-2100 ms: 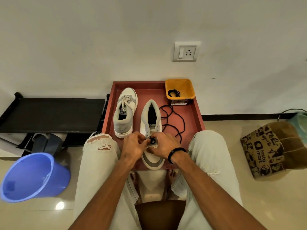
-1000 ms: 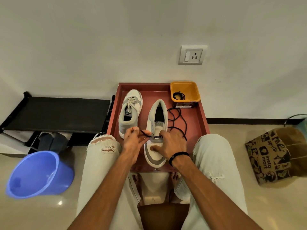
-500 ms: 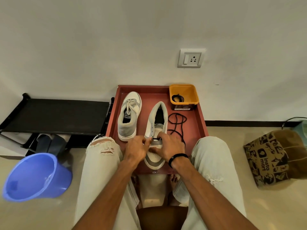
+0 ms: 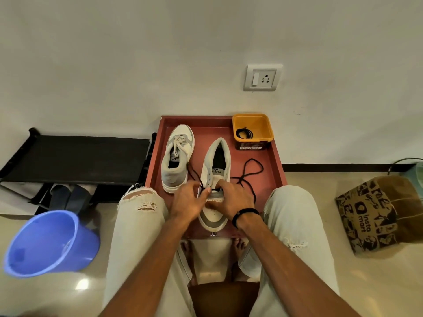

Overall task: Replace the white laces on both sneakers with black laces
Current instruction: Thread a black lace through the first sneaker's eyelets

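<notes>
Moved: lace (image 4: 248, 173) end now drawn out left of shoe (image 4: 216, 179), toward laced shoe (image 4: 177, 156).
Left hand (image 4: 186, 202): pinches lace at low eyelets.
Right hand (image 4: 231, 200): fingers curled on shoe, steadying it; lace hold unclear.
Spare lace (image 4: 244, 133): in tub (image 4: 253, 126) beyond shoe.

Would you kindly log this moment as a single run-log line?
step: threading black lace | sneaker: near one, low eyelets | left hand: pinches lace | right hand: on sneaker | far sneaker: white-laced
</notes>
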